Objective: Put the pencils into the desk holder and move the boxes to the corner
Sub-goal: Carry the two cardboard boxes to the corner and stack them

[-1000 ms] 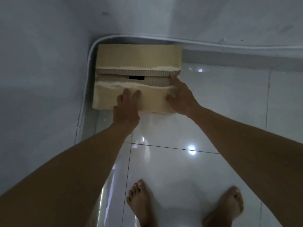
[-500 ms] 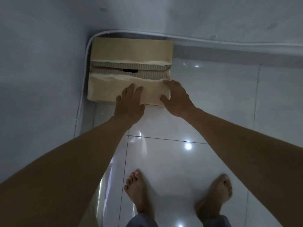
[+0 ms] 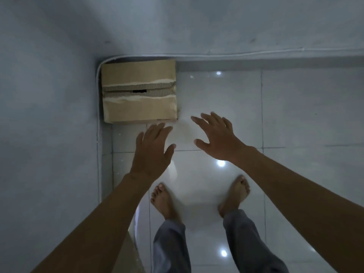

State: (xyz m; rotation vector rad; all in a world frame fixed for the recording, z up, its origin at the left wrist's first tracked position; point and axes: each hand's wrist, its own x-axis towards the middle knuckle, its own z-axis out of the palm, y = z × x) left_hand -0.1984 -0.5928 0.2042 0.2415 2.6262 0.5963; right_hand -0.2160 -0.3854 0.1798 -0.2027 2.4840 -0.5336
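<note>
A person stands barefoot on a glossy white tiled floor (image 3: 226,107) where two pale grey plastered walls (image 3: 49,95) meet, looking down at a brown corrugated cardboard box with torn top flaps (image 3: 138,93), the landmark here. The box sits tucked into the corner, its far and left sides close against the walls, and a thin white cable (image 3: 236,54) runs along the base of the wall behind it and bends down past its left side. Nearer the camera than the box, the left hand (image 3: 152,152) hovers just short of its near edge, flat and spread wide, holding nothing; the right hand (image 3: 216,137), off the box's near right corner, is likewise splayed and empty. Below them, farther still from the box, two bare feet (image 3: 163,200) and grey trouser legs (image 3: 171,247) show. This box appears delivered to its corner; no other box, pencil or desk holder is in sight, so whether those steps are done cannot be told. Half a second ago both palms were pressed on the box's near top flap; they have since lifted clear and drawn back, while the box looks unmoved against the walls.
</note>
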